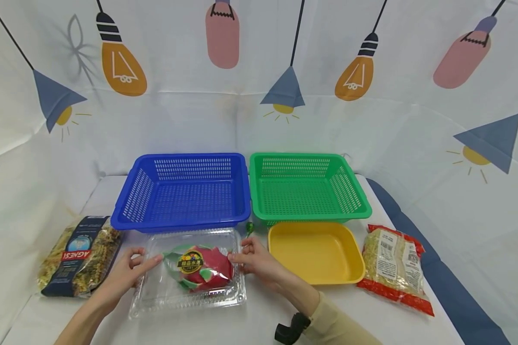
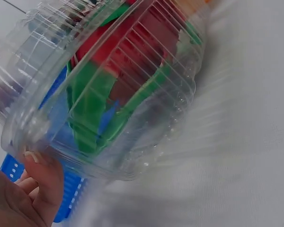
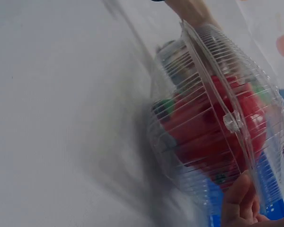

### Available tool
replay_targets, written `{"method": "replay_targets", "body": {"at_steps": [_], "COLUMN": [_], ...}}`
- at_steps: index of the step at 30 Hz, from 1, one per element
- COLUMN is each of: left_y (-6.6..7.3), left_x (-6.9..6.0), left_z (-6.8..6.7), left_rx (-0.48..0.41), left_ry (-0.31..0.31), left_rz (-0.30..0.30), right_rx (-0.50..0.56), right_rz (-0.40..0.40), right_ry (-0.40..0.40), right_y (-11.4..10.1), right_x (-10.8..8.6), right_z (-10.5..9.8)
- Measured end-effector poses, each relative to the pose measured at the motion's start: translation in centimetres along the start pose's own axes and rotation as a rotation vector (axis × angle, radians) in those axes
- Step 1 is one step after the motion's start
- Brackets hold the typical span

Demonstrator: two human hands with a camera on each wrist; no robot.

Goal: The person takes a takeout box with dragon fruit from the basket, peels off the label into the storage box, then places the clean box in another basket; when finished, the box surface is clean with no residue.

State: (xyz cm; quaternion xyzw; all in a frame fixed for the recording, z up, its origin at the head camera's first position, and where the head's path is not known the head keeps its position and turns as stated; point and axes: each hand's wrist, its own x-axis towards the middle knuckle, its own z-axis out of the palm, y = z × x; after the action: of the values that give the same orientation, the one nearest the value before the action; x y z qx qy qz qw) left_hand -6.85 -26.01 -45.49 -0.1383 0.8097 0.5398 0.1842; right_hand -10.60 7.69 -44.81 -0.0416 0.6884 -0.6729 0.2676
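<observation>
The left hand (image 1: 123, 275) and right hand (image 1: 261, 261) grip one clear box (image 1: 157, 294), bottom middle, with one red fruit (image 1: 217, 266) inside. Above are two baskets (image 1: 181, 225), blue and green. One yellow tub (image 1: 317, 256) and two food bags (image 1: 79, 258) lie in the lower half.

This looks like a small cloth-walled booth; the building around it cannot be told. Creased white fabric (image 1: 190, 124) printed with orange bulbs (image 1: 123, 67) and blue lampshades (image 1: 285, 88) rises behind and along both sides of a white-covered tabletop (image 1: 190, 330). Rectangular blue (image 1: 185, 157) and green latticed plastic baskets (image 1: 302, 156) and transparent bags of dry food (image 1: 393, 258) suggest a staged grocery set-up.
</observation>
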Motion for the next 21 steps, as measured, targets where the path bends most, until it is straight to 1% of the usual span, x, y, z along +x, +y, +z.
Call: {"method": "replay_targets", "body": {"at_steps": [4,12,14,16,19,20,21], "left_y": [-0.4,-1.1,-1.1,-1.2,-1.2,-1.3,-1.3], "left_x": [0.8,1.6,1.6,1.7,1.7,1.7,1.7], "left_z": [-0.1,-0.3,-0.2,-0.1,0.0,0.1,0.1], "left_rx": [-0.006,0.01,0.002,-0.009,-0.026,-0.03,-0.032], "left_ry": [0.016,0.001,-0.007,-0.011,-0.009,-0.007,-0.007], "left_rz": [0.012,0.0,-0.001,-0.004,-0.012,-0.017,-0.021], "right_rx": [-0.07,-0.218,-0.292,-0.368,-0.465,-0.487,-0.5], "right_rz": [-0.015,-0.056,-0.091,-0.139,-0.244,-0.281,-0.316], "right_ry": [0.009,0.004,0.033,0.086,0.181,0.197,0.197], "right_y": [0.2,0.0,-0.2,-0.3,-0.8,-1.1,-1.3], "right_x": [0.5,0.9,1.1,1.2,1.2,1.1,1.0], "right_z": [0.1,0.1,0.1,0.1,0.5,0.7,0.9]}}
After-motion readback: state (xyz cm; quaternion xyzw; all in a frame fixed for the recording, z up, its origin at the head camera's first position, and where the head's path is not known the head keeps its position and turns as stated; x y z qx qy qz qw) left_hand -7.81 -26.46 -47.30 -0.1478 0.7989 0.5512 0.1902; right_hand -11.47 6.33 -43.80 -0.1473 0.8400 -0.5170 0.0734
